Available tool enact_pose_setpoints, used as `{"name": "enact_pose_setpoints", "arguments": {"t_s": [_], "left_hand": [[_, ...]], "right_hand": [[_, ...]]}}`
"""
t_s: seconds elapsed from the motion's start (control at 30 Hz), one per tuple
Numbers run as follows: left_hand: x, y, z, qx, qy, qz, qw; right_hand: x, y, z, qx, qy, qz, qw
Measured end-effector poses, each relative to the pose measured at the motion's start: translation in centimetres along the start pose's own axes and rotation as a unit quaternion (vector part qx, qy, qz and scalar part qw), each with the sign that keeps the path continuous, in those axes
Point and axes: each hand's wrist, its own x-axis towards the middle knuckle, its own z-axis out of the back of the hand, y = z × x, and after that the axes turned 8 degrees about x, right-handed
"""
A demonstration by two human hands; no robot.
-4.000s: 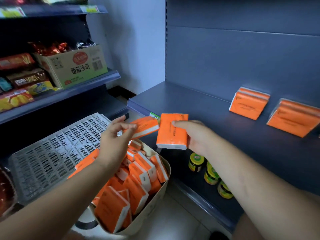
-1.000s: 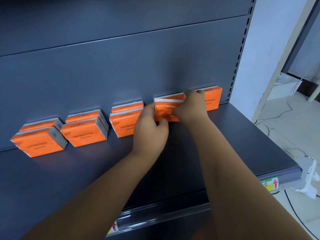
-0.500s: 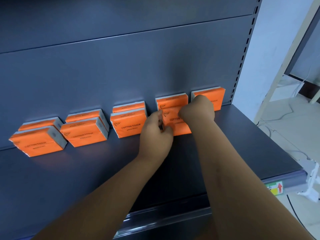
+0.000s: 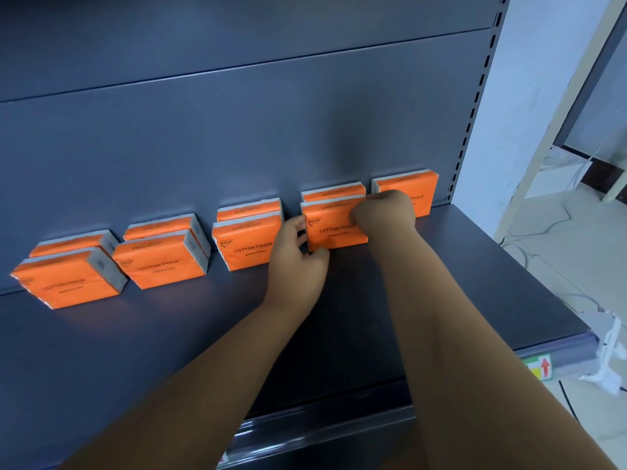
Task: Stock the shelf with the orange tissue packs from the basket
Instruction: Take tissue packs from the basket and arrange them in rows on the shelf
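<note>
Where the grey shelf (image 4: 458,273) meets its back panel (image 4: 237,137), the orange tissue packs (image 4: 251,247) stand in a row of five positions. The four positions to the left are two deep. At the rightmost position only one pack (image 4: 422,186) can be seen. The front pack (image 4: 334,230) of the fourth position stands upright on the shelf, directly before its rear pack (image 4: 334,192) and between the two hands. The left hand (image 4: 295,262) holds its lower left corner, fingers curled against the left edge and thumb at the bottom edge. The right hand (image 4: 385,212) is curled over its upper right corner, knuckles toward the camera. Its fingertips are hidden, and it covers the end of the printed wording and part of the rightmost pack. Lettering on the leftmost stacks is blurred. The price label (image 4: 540,368) on the front rail is too small to read.
</note>
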Motion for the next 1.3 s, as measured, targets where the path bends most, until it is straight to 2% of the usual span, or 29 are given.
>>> {"name": "enact_pose_setpoints", "arguments": {"t_s": [0.57, 0.77, 0.87, 0.93, 1.1, 1.2, 1.3], "left_hand": [[0.5, 0.7, 0.1, 0.007, 0.032, 0.005, 0.999], [0.2, 0.5, 0.0, 0.032, 0.033, 0.009, 0.999], [-0.3, -0.3, 0.5, 0.101, 0.002, -0.024, 0.995], [-0.9, -1.0, 0.9, 0.147, -0.019, -0.046, 0.988], [-3.6, -2.1, 3.3, 0.260, -0.045, -0.053, 0.963], [-6.1, -2.2, 6.0, 0.311, -0.047, -0.088, 0.945], [-7.9, -1.4, 9.8, 0.381, -0.056, -0.100, 0.918]], "right_hand": [[-1.3, 0.1, 0.5, -0.078, 0.014, 0.069, 0.994], [-1.9, 0.1, 0.3, -0.143, -0.022, 0.090, 0.985], [-2.9, -0.1, -0.3, -0.267, -0.079, 0.149, 0.949], [-3.6, -0.3, -0.8, -0.301, -0.086, 0.199, 0.929], [-5.7, -0.4, -2.1, -0.290, -0.029, 0.344, 0.893], [-7.7, -0.1, -2.7, -0.260, 0.001, 0.396, 0.881], [-10.7, 0.0, -4.2, -0.248, 0.065, 0.443, 0.859]]}}
